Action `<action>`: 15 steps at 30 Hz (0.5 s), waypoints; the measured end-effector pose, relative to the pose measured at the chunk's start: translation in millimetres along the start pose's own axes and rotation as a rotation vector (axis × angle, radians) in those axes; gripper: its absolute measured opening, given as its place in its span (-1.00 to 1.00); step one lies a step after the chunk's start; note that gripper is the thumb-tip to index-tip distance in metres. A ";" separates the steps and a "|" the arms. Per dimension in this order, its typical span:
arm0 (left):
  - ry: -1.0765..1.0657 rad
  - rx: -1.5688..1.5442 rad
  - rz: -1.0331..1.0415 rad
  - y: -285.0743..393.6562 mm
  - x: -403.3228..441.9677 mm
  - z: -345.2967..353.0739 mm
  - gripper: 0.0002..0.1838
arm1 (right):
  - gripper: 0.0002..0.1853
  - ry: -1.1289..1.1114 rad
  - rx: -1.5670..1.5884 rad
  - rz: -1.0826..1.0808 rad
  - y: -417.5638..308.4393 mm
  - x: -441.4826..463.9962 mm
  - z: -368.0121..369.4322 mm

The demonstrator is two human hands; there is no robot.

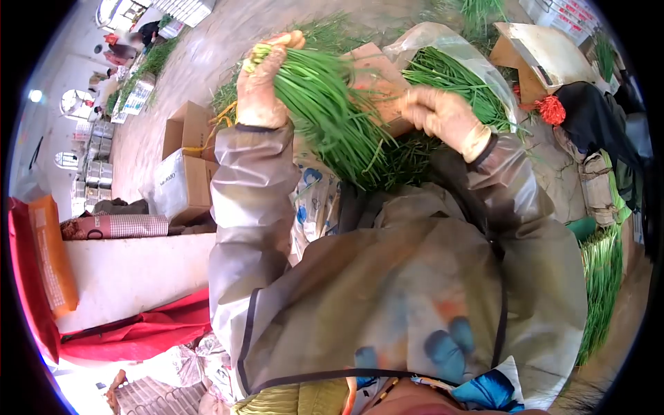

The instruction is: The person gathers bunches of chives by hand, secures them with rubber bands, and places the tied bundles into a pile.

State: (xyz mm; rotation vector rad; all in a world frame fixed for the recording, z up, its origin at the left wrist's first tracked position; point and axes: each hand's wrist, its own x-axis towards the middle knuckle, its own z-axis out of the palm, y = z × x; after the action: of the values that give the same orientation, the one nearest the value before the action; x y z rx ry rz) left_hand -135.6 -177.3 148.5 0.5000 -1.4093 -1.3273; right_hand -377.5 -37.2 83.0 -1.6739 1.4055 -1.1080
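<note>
Floor [187, 66]: brown, smooth, with glossy areas; scattered green debris near the upper center. Wall [50, 69]: pale, at far left, fitted with arched windows [75, 104] admitting bright daylight. Light [34, 95]: one bright white point beside the windows. Stacked crates [100, 169]: positioned below the windows in the view. Furniture: white-topped wooden stand [546, 55], upper right; pale flat panel [142, 273], lower left, bordered by red sheeting [138, 337].
</note>
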 end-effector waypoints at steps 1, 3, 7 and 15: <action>-0.008 -0.009 0.086 3.5 -1.0 8.6 -0.80 | -0.80 0.142 -0.011 -0.093 -3.7 7.6 -1.5; -0.038 0.105 0.193 4.9 -2.7 21.9 -0.81 | -0.76 0.269 0.043 -0.183 -18.2 20.3 -4.7; 0.009 -0.188 0.067 15.4 -6.2 22.2 -0.79 | -0.75 0.250 0.088 -0.250 -9.5 51.6 -21.0; 0.022 -0.531 0.064 -0.2 -0.5 -58.2 -0.78 | -0.75 0.166 -0.485 -0.035 -3.4 74.7 -53.3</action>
State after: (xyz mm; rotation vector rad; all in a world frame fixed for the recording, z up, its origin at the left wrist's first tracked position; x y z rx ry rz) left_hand -84.5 -202.2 136.0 0.1118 -0.9880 -1.5638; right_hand -420.7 -108.6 121.4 -1.9770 1.8700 -0.9952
